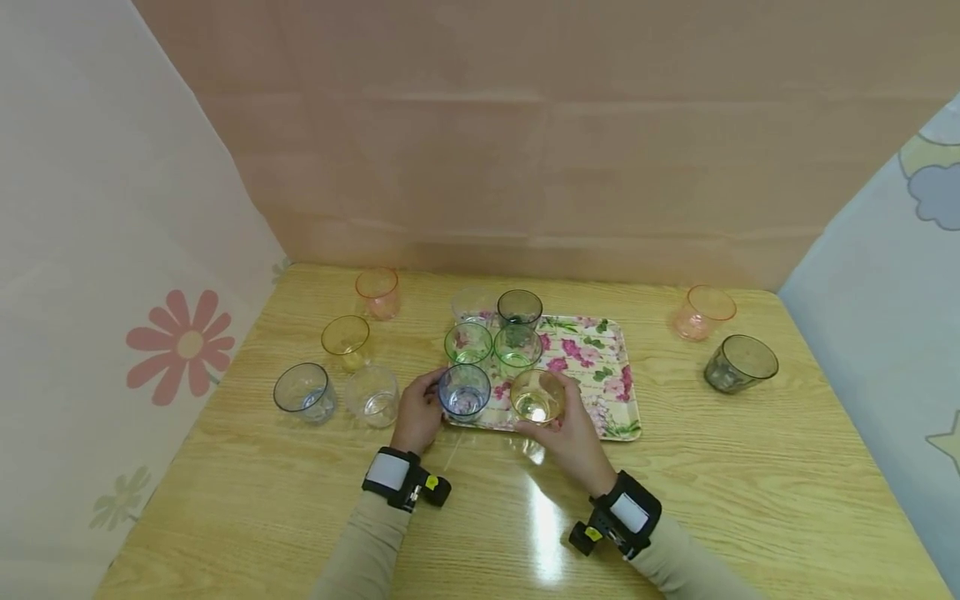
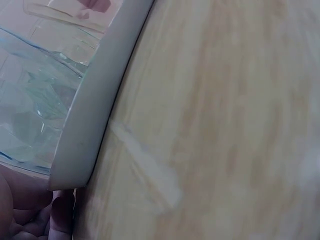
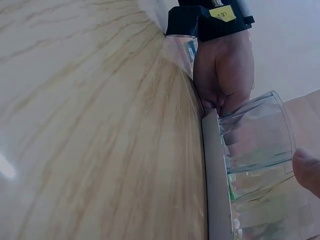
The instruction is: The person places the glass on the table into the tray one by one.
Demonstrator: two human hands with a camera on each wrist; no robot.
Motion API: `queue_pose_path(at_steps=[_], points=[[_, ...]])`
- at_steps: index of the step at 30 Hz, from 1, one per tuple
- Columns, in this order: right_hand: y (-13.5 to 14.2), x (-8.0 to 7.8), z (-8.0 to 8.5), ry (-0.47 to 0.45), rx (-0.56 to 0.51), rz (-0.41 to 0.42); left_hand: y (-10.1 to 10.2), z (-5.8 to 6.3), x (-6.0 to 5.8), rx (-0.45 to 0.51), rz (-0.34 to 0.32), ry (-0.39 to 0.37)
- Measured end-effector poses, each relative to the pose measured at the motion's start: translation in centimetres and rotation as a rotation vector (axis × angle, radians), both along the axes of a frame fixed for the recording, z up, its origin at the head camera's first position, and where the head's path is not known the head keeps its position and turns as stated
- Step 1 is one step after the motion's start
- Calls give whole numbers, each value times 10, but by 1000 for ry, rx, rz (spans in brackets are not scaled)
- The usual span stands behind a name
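My right hand grips a yellow glass between thumb and fingers, over the front of the flowered tray. Its thumb shows at the right edge of the right wrist view. At the tray's front left corner, my left hand holds the edge, fingers bent around the corner in the left wrist view. Close beside that hand a blue glass stands on the tray. Behind it are two green glasses, a clear glass and a dark grey glass.
Left on the wooden table stand a pink glass, a yellow glass, a greyish-blue glass and a clear glass. On the right are another pink glass and a tilted dark glass. Walls surround three sides.
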State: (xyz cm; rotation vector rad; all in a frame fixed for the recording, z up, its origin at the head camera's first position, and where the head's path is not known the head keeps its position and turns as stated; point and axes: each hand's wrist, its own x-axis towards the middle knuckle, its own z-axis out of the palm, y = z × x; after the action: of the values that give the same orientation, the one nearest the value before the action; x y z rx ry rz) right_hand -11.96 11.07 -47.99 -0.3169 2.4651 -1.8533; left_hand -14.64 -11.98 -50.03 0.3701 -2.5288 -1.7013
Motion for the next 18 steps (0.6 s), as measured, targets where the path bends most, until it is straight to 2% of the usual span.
queue_pose_path(at_steps=[6,18], points=[[-8,0,-2,24,-11,12,0,-1,1,1,-1,9],[-21,0,-4,7,28,-51,-1,-2,-1,-9,-7,6]])
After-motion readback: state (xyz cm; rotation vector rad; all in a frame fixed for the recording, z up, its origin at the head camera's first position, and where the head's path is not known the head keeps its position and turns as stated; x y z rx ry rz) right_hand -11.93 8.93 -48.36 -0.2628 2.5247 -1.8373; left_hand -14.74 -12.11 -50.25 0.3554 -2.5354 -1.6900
